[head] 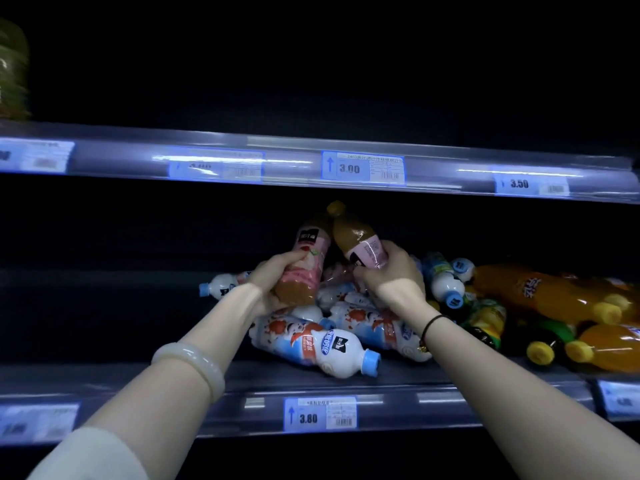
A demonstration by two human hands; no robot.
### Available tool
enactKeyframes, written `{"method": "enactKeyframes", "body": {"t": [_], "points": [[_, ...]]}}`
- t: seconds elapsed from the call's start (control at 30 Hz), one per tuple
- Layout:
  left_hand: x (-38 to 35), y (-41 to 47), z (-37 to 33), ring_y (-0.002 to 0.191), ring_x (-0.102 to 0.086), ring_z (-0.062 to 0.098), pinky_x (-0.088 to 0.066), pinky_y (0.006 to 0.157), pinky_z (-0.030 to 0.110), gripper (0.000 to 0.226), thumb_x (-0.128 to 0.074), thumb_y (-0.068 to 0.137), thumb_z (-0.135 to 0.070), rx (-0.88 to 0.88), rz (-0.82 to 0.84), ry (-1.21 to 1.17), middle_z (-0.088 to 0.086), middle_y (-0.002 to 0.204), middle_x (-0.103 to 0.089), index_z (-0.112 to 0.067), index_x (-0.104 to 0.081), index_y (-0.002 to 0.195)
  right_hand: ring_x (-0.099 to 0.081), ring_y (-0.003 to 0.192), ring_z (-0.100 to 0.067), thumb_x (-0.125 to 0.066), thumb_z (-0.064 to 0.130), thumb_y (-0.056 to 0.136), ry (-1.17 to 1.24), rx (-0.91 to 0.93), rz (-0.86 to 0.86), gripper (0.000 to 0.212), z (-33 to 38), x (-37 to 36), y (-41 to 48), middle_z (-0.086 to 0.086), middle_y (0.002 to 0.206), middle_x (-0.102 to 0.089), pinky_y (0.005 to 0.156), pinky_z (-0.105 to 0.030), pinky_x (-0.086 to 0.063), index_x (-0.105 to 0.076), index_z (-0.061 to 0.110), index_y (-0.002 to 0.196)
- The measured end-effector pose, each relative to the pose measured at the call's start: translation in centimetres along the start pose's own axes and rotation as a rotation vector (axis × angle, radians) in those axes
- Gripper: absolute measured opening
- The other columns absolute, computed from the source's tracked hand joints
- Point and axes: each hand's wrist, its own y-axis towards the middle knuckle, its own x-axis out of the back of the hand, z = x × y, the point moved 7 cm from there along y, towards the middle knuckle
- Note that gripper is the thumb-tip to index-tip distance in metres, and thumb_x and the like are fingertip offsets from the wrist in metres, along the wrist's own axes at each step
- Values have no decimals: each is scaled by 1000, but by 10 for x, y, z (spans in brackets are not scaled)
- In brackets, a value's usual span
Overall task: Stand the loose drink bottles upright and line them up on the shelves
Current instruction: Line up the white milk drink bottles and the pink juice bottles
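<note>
My left hand (273,275) grips a pink-labelled juice bottle (304,258) round its lower half, tilted a little to the right above the pile. My right hand (391,271) holds a second pink-labelled juice bottle (356,240) with a yellow cap, leaning to the left so the two bottle tops nearly meet. Below them several white milk-drink bottles with blue caps (318,344) lie on their sides on the middle shelf (398,379). To the right lie orange soda bottles (554,296) with yellow caps.
The upper shelf rail (363,168) carries price tags just above the hands. A blurred greenish bottle (12,71) stands on the upper shelf at far left. The lower rail shows a 3.80 tag (320,414). The shelf's left half (104,323) is dark.
</note>
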Motion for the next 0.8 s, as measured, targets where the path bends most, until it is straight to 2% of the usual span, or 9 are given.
{"method": "enactKeyframes", "body": {"t": [0.07, 0.13, 0.2, 0.27, 0.4, 0.5, 0.57, 0.67, 0.8], "points": [[-8, -13, 2, 95, -66, 32, -53, 88, 46, 43, -69, 80, -26, 30, 71, 31, 17, 109, -67, -8, -55, 117, -63, 82, -20, -75, 35, 62, 163, -33, 9, 39, 0, -1, -8, 3, 86, -68, 73, -30, -50, -60, 24, 96], [-20, -23, 4, 90, -64, 30, -50, 94, 49, 32, -66, 79, -19, 34, 131, 58, 13, 98, -67, -10, -57, 108, -67, 77, -17, -76, 33, 60, 286, -52, 11, 39, 0, -2, -14, 5, 81, -70, 71, -31, -54, -60, 23, 94], [-32, -33, 4, 75, -63, 23, -50, 90, 44, 11, -63, 82, -19, 34, 145, 73, 7, 79, -66, -13, -60, 91, -66, 67, -11, -78, 24, 64, 418, -62, 29, 36, 3, -1, -23, 5, 75, -70, 62, -23, -54, -61, 20, 95], [-39, -43, 2, 64, -62, 20, -51, 82, 39, 7, -64, 83, -22, 16, 147, 80, 3, 66, -66, -15, -61, 82, -61, 58, -8, -76, 9, 70, 548, -73, 38, 30, 11, 5, -33, 1, 72, -67, 52, -15, -50, -62, 10, 96], [-41, -67, -1, 67, -67, 23, -55, 74, 39, 18, -71, 78, -26, -58, 215, 81, 7, 74, -70, -13, -64, 89, -67, 61, -24, -73, 10, 74, 851, -243, 143, 27, 9, 9, -60, -13, 76, -69, 62, -35, -58, -63, 2, 98], [-40, -88, 4, 73, -66, 26, -55, 73, 40, 30, -74, 70, -26, -100, 301, 140, 10, 82, -70, -10, -63, 93, -64, 56, -21, -67, 9, 80, 896, -235, 220, 14, 7, 11, -81, -10, 71, -66, 54, -29, -54, -60, 3, 91], [-43, -100, 11, 86, -65, 32, -54, 80, 45, 40, -75, 69, -28, -112, 347, 210, 13, 93, -71, -9, -62, 102, -64, 60, -21, -67, 8, 81, 884, -181, 231, 12, 9, 13, -99, -10, 75, -67, 55, -28, -53, -60, 4, 90], [-47, -118, 15, 99, -66, 37, -52, 90, 50, 52, -73, 67, -35, -163, 315, 266, 14, 102, -72, -10, -57, 111, -66, 65, -22, -73, 10, 76, 869, -124, 204, 22, 11, 19, -121, -9, 81, -68, 59, -32, -55, -59, 7, 93], [-56, -144, 6, 99, -68, 32, -52, 88, 46, 84, -81, 54, -56, -278, 352, 228, 16, 106, -71, -8, -55, 118, -67, 71, -27, -75, 17, 63, 901, -26, 146, 34, 25, 40, -137, -12, 82, -68, 64, -36, -58, -60, 6, 91]]}}
